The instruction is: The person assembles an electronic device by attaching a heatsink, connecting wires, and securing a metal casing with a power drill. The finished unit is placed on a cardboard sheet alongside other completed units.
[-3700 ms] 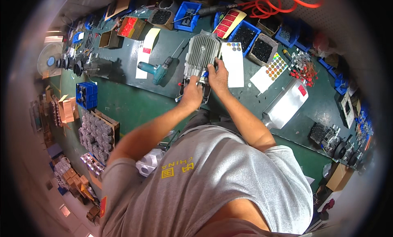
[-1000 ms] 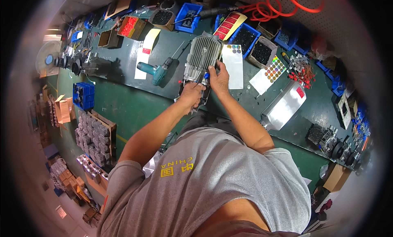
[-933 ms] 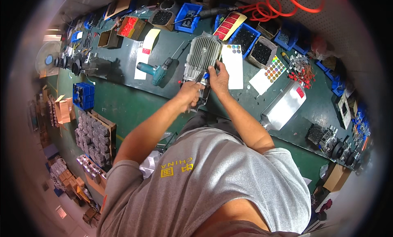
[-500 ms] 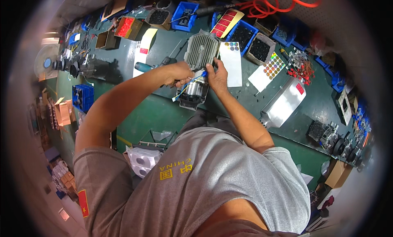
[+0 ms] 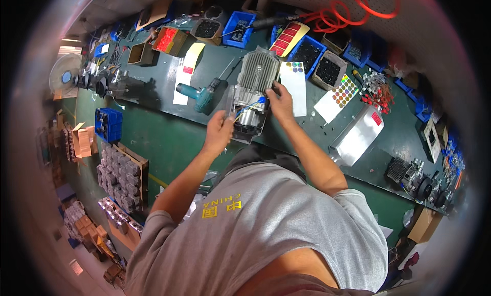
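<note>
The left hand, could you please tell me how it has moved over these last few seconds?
The left hand swung left toward the teal drill, then came back to the finned grey motor, now gripping a thin dark piece. The right hand stayed on the motor.

Grey ribbed cast-metal housing (image 5: 257, 76) looks matt and rough. Flat silver metal plate (image 5: 356, 136) is smooth, glossy. Teal power drill (image 5: 202, 95) has matt plastic. Dark green bench top (image 5: 169, 137) is matt.
</note>
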Demonstrator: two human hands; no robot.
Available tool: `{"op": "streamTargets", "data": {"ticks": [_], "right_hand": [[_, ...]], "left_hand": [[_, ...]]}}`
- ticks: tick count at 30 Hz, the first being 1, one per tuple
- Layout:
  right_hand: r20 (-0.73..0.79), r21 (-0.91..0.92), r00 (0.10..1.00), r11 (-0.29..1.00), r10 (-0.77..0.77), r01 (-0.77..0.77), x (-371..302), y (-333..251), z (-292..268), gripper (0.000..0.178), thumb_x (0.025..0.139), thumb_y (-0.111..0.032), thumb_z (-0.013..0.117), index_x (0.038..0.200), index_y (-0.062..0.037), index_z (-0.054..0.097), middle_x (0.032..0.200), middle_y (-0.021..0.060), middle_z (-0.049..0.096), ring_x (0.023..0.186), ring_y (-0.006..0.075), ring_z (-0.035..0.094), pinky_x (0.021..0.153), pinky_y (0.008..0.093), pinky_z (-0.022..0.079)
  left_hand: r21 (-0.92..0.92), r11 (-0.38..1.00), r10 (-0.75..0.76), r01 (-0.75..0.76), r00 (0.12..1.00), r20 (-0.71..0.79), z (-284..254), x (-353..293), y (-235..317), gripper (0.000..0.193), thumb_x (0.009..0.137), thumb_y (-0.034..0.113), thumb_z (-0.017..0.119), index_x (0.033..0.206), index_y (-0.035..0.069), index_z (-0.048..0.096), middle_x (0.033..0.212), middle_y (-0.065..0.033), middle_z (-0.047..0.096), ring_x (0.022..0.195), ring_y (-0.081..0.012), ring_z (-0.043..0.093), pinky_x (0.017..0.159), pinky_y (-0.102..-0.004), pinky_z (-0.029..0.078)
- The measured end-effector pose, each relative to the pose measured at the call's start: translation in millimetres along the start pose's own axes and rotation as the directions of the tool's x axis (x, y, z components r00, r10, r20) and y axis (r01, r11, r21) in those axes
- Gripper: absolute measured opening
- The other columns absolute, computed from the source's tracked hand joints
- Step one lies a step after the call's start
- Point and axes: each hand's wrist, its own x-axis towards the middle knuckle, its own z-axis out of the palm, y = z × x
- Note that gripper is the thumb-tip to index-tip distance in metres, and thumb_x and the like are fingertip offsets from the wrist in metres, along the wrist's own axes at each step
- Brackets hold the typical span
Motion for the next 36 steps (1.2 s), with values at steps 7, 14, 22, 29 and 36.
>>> {"op": "streamTargets", "data": {"ticks": [7, 14, 22, 29, 36], "right_hand": [[-0.096, 0.0, 0.991, 0.996, 0.089, -0.09, -45.7, 31.6, -45.6, 0.028, 0.094, -0.012, 0.064, 0.116, 0.0053, 0.067, 0.102, 0.0121, 0.072, 0.09, 0.0162, 0.066, 0.082, 0.0294, 0.053], [-0.095, -0.03, 0.916, 0.918, 0.391, -0.395, -140.9, 63.1, -82.5, 0.015, 0.091, -0.011, 0.063, 0.1, -0.0018, 0.07, 0.085, 0.0032, 0.068, 0.074, 0.0101, 0.06, 0.066, 0.0265, 0.049], [-0.476, -0.379, 0.746, 0.656, 0.467, -0.653, -358.7, 148.4, -143.7, 0.02, 0.086, -0.018, 0.066, 0.077, 0.0, 0.068, 0.067, 0.007, 0.065, 0.066, 0.0161, 0.061, 0.061, 0.0351, 0.049], [-0.533, -0.371, 0.635, 0.52, 0.56, -0.77, -457.0, 206.5, -125.9, 0.032, 0.081, -0.03, 0.065, 0.08, 0.0022, 0.068, 0.073, 0.0253, 0.066, 0.07, 0.0388, 0.066, 0.066, 0.0472, 0.052], [-0.687, -0.082, 0.6, 0.777, 0.409, -0.624, -386.8, 166.2, -115.5, 0.024, 0.08, -0.026, 0.069, 0.092, -0.0061, 0.076, 0.103, 0.0146, 0.074, 0.097, 0.032, 0.07, 0.085, 0.0417, 0.057]], "left_hand": [[0.285, 0.955, -0.027, 0.077, 0.984, -0.176, -101.0, 61.1, -116.6, 0.021, 0.097, 0.006, 0.055, 0.117, 0.011, 0.055, 0.076, 0.0005, 0.054, 0.056, -0.0074, 0.048, 0.046, -0.0251, 0.041], [0.395, 0.914, 0.128, -0.095, 0.99, -0.059, -136.4, 199.0, -261.4, 0.04, 0.09, -0.004, 0.056, 0.128, 0.007, 0.053, 0.089, -0.0072, 0.064, 0.066, -0.014, 0.059, 0.056, -0.0258, 0.048], [0.046, 0.973, 0.227, -0.226, 0.974, -0.027, -95.5, 197.0, -167.9, 0.016, 0.092, 0.009, 0.06, 0.104, 0.0, 0.065, 0.081, -0.0063, 0.064, 0.072, -0.0151, 0.06, 0.068, -0.0281, 0.05], [0.31, 0.751, 0.631, -0.583, 0.773, -0.073, -95.8, 125.7, -70.4, 0.022, 0.097, 0.016, 0.056, 0.091, -0.002, 0.067, 0.076, -0.0009, 0.057, 0.069, -0.0101, 0.049, 0.063, -0.0269, 0.041], [0.264, 0.689, 0.642, -0.676, 0.737, 0.211, -26.2, 107.5, -8.9, 0.022, 0.098, 0.016, 0.058, 0.099, -0.005, 0.066, 0.088, -0.0065, 0.065, 0.079, -0.0149, 0.058, 0.075, -0.0278, 0.048]]}}
